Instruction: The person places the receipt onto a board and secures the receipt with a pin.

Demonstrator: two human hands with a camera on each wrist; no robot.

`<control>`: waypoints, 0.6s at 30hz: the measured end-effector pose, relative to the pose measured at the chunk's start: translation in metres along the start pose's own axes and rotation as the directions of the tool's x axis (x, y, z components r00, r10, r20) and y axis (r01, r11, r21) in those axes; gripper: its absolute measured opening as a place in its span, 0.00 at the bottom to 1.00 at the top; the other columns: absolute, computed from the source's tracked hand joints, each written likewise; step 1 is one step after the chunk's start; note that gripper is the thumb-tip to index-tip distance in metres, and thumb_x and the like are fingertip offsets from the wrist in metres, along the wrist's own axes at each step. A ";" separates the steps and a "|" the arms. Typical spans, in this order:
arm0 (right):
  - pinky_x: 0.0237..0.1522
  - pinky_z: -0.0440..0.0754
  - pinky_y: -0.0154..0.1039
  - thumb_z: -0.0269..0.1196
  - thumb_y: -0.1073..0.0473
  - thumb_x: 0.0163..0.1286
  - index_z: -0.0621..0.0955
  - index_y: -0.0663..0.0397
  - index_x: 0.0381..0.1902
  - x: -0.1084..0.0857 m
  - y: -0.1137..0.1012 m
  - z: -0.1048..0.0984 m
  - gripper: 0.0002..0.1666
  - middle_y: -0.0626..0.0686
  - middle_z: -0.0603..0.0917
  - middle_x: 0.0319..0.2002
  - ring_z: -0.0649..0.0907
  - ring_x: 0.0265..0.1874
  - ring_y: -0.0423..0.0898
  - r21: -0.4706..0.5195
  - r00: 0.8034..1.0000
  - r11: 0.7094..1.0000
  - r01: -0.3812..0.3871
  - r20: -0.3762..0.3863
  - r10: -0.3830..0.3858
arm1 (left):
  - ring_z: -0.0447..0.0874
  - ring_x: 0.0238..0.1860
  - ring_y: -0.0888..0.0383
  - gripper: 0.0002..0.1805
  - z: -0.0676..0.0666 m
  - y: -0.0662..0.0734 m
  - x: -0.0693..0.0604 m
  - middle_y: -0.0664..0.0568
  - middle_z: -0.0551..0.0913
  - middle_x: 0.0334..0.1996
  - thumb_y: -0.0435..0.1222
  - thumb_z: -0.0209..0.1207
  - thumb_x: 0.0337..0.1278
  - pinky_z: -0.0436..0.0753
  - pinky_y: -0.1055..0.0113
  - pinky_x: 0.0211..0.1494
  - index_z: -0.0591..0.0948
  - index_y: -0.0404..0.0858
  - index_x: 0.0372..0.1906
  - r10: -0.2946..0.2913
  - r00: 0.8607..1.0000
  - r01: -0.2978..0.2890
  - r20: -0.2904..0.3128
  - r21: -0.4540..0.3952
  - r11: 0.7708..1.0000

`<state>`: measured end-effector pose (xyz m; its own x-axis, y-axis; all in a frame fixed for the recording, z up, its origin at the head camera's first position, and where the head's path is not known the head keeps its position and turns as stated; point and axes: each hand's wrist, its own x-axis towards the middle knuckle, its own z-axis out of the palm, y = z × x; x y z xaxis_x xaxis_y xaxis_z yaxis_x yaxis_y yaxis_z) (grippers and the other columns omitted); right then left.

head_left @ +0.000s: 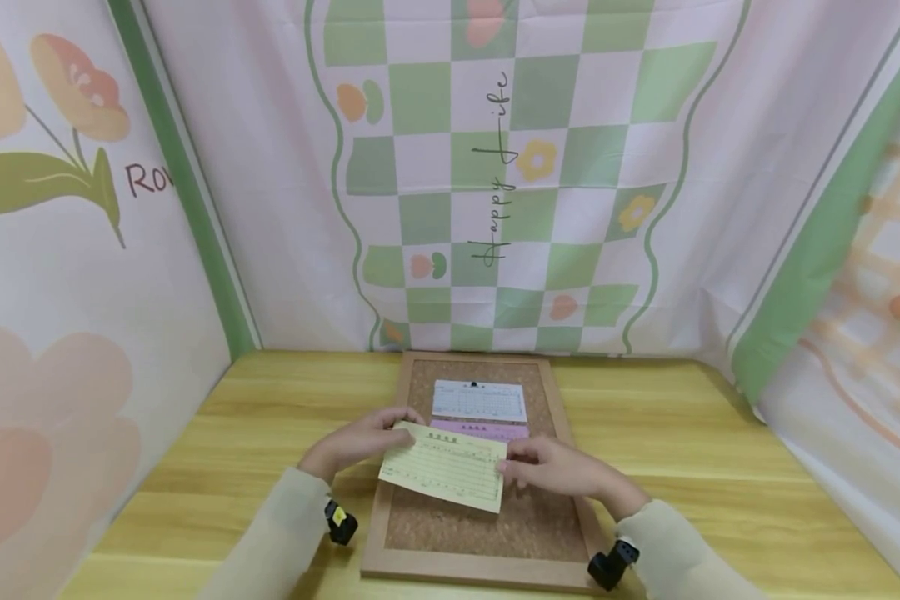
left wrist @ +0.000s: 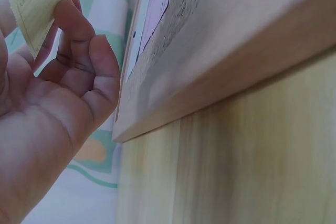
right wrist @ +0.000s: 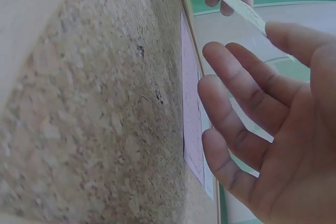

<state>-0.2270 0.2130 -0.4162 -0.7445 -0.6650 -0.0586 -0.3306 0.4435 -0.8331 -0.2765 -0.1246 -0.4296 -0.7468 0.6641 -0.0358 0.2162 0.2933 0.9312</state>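
Observation:
A pale yellow printed paper slip (head_left: 446, 471) is raised over the lower part of a framed cork board (head_left: 487, 533). My left hand (head_left: 367, 442) pinches its upper left corner, thumb on the printed face and fingers behind. At the slip's right edge is my right hand (head_left: 558, 471); the thumb tip meets the edge in the right wrist view, while the relaxed fingers (right wrist: 231, 108) stand apart from the paper. Higher on the board lies a white printed slip (head_left: 480, 402) with a small black clip or pin (head_left: 474, 384). Below it a pink slip (head_left: 465, 429) is partly covered by the yellow one.
The board's wooden frame (head_left: 480, 567) lies on a wood-grain table (head_left: 270, 433). A checkered fabric curtain (head_left: 495, 192) hangs behind the table, with printed fabric at both sides. Black wrist devices (head_left: 340, 523) sit at both sleeves.

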 end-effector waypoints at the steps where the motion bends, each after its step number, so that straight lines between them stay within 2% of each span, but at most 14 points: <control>1: 0.33 0.79 0.40 0.55 0.53 0.80 0.83 0.59 0.41 0.000 -0.001 0.000 0.16 0.57 0.85 0.35 0.83 0.33 0.54 0.001 1.000 1.000 -0.001 -0.011 0.001 | 0.73 0.59 0.48 0.11 0.001 0.000 0.000 0.49 0.77 0.56 0.41 0.55 0.70 0.70 0.44 0.62 0.79 0.44 0.52 -0.001 1.000 0.001 -0.006 0.011 1.000; 4: 0.30 0.76 0.37 0.54 0.53 0.80 0.81 0.62 0.35 -0.001 -0.002 0.001 0.19 0.57 0.84 0.32 0.81 0.30 0.52 -0.013 0.999 1.000 -0.006 -0.046 0.005 | 0.67 0.65 0.47 0.11 0.003 0.001 0.000 0.49 0.73 0.62 0.43 0.55 0.70 0.67 0.41 0.64 0.78 0.47 0.52 -0.003 1.000 0.004 -0.021 0.037 0.999; 7: 0.28 0.73 0.35 0.54 0.54 0.80 0.79 0.64 0.32 -0.001 -0.002 0.001 0.20 0.58 0.83 0.30 0.77 0.26 0.50 -0.017 0.997 1.000 -0.016 -0.072 0.015 | 0.69 0.62 0.47 0.12 0.004 0.000 0.000 0.48 0.73 0.61 0.44 0.56 0.71 0.70 0.44 0.62 0.78 0.46 0.53 0.003 1.000 -0.002 -0.023 0.026 1.000; 10: 0.28 0.73 0.35 0.54 0.54 0.80 0.78 0.65 0.32 -0.002 0.000 0.001 0.20 0.58 0.82 0.29 0.76 0.25 0.49 -0.011 0.996 1.000 -0.023 -0.081 0.022 | 0.74 0.53 0.50 0.12 0.005 -0.002 -0.001 0.48 0.77 0.53 0.44 0.57 0.72 0.75 0.52 0.56 0.78 0.43 0.53 0.001 1.000 -0.001 -0.023 0.011 1.000; 13: 0.28 0.73 0.35 0.54 0.54 0.80 0.78 0.66 0.31 -0.004 0.002 0.000 0.21 0.58 0.83 0.29 0.76 0.25 0.48 -0.016 0.996 0.999 -0.028 -0.087 0.027 | 0.74 0.44 0.53 0.13 0.005 -0.003 -0.002 0.49 0.77 0.44 0.45 0.58 0.72 0.76 0.57 0.48 0.78 0.41 0.52 -0.008 1.000 0.008 -0.030 0.007 1.000; 18: 0.27 0.72 0.35 0.54 0.53 0.80 0.79 0.65 0.31 -0.006 0.003 -0.002 0.21 0.57 0.82 0.29 0.74 0.23 0.44 -0.034 0.995 0.999 -0.037 -0.099 0.034 | 0.72 0.37 0.53 0.15 0.004 -0.003 -0.004 0.50 0.73 0.34 0.47 0.60 0.70 0.77 0.59 0.42 0.78 0.40 0.47 -0.028 0.998 0.029 -0.048 0.015 0.999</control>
<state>-0.2248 0.2194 -0.4178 -0.8090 -0.5869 -0.0317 -0.3224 0.4882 -0.8110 -0.2719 -0.1253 -0.4341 -0.7821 0.6215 -0.0446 0.2041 0.3231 0.9241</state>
